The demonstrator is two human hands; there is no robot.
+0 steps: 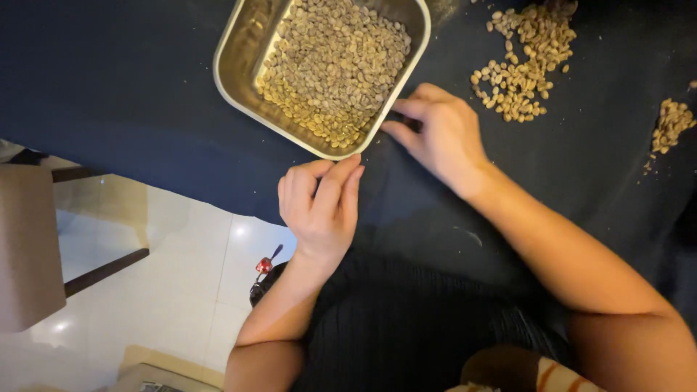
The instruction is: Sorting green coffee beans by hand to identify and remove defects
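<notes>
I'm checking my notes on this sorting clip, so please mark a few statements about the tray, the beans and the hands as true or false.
1. The metal tray holds pale beans. True.
2. The tray is round. False: it is rectangular with rounded corners.
3. Loose bean piles lie on the dark cloth beside the tray. True.
4. The left hand is inside the tray. False: it is just outside the tray's near corner, fingertips at the rim.
5. The right hand lifts the tray off the cloth. False: it rests on the cloth beside the tray.
</notes>
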